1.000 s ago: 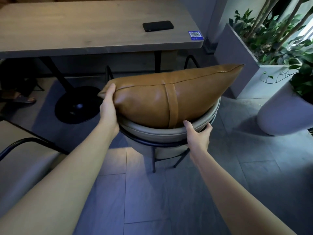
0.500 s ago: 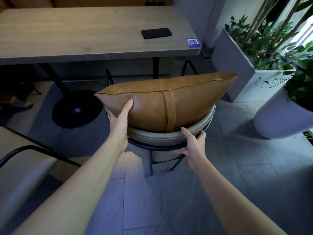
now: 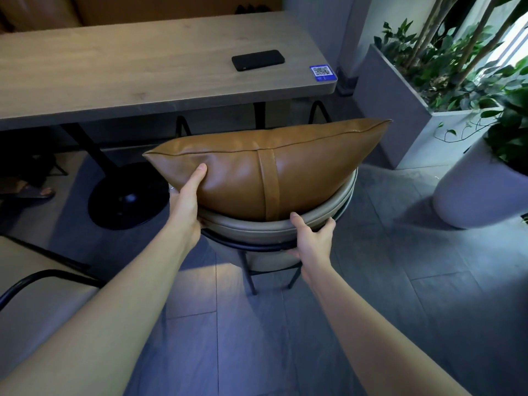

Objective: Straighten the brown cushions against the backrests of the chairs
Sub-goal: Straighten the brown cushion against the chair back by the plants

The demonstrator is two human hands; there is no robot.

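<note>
Head view is showing the left thumb (image 3: 200, 171) pressing into the soft face of the brown cushion (image 3: 265, 170) near its left end, while the other fingers of the left hand (image 3: 185, 207) are hiding under or behind the cushion — so the hand seems to be pinching that end, but I cannot tell how tight. The fingers (image 3: 297, 220) of the right hand (image 3: 311, 238) are curling over the top edge of the grey backrest (image 3: 251, 227), closed on the rim, just under the right half of the cushion. The cushion is sitting on top of that curved backrest, lying long-ways, with its right corner sticking up higher than its left. A brown strap is running down its middle. The backrest belongs to a chair (image 3: 257, 261) with thin black legs, standing on grey floor tiles. Beyond the chair a long wooden table (image 3: 128, 72) is standing, with a black phone (image 3: 258, 60) lying flat on it and a blue sticker (image 3: 323, 72) at its near right corner. To the right, green plants are growing in a grey planter box (image 3: 400, 110) and a round white pot (image 3: 480, 190).
</note>
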